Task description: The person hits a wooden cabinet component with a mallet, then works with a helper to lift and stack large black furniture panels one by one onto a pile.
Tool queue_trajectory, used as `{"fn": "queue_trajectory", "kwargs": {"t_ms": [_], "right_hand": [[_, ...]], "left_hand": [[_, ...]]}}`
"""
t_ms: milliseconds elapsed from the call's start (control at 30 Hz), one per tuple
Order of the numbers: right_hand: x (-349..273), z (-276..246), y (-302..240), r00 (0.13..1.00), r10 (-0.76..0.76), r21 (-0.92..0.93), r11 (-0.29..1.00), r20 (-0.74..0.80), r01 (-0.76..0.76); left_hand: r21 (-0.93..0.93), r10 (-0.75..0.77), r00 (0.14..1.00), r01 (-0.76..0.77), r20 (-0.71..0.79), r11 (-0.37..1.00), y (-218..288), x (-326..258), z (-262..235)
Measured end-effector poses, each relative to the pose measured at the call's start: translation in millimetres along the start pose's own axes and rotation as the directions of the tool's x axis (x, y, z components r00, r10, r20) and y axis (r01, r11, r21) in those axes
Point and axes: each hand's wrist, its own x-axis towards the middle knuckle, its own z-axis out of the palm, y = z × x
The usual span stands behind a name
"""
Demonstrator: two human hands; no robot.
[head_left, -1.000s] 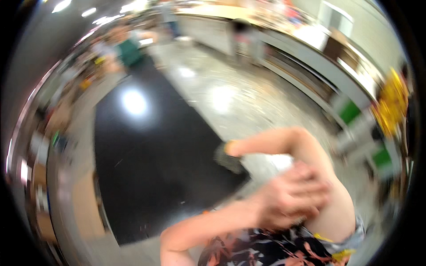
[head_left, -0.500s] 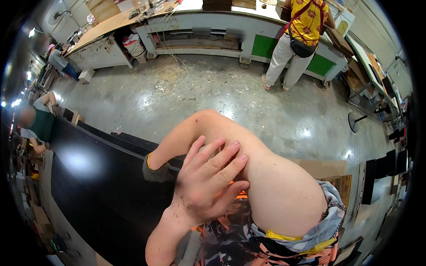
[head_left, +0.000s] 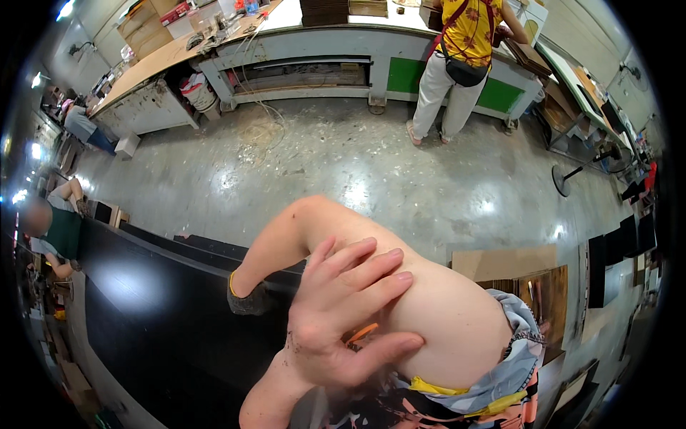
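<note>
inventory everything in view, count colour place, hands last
flat glossy black panels: several, black, lower left
long green-fronted grey workbench: one, grey and green, top
round white bucket: one, white, upper left
assorted small bench items: several, mixed, upper left
round-based black stand: one, black, right
flat brown cardboard sheet: at least one, brown, lower right
co-workers: three, in yellow, grey, green, top right, upper left, left
bare left hand: one, ungloved, on right arm
gloved right hand: one, dark grey, at panels

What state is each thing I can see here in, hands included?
Black panel: broad side up, glossy.
Left hand: bare, fingers spread, against the right upper arm.
Right hand: gloved, at the black panel; grip hidden.
Grey sleeve: bunched up.
White bucket: upright, something inside.
Yellow-shirted co-worker: standing, back turned.
</note>
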Motion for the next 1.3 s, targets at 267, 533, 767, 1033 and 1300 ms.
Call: {"fn": "queue_trajectory", "kwargs": {"t_ms": [267, 533, 767, 1033, 1300], "right_hand": [[4, -1, -7, 1.0, -0.012, -0.01, 1.0, 0.011, 0.013], [-10, 2, 6, 1.0, 0.022, -0.012, 1.0, 0.018, -0.022], [40, -37, -25, 0.969, -0.215, -0.183, 0.955, 0.123, 0.235], [52, -73, -57, 0.92, -0.267, -0.366, 0.857, 0.287, 0.363], [15, -10, -35, 0.867, 0.029, 0.195, 0.978, -0.498, 0.078]], "left_hand": [[-0.093, 0.126, 0.99, -0.132, -0.068, 0.987, 17, 20, 1], [0.021, -0.274, 0.878, 0.306, -0.393, 0.952, -12, 40, 2], [0.462, -0.061, 0.978, 0.148, -0.197, 0.875, -36, 31, 1], [0.162, -0.443, 0.756, 0.573, -0.481, 0.803, -64, -148, 20], [-0.605, -0.512, -0.385, 0.699, -0.768, 0.382, -20, -322, 69]]}}
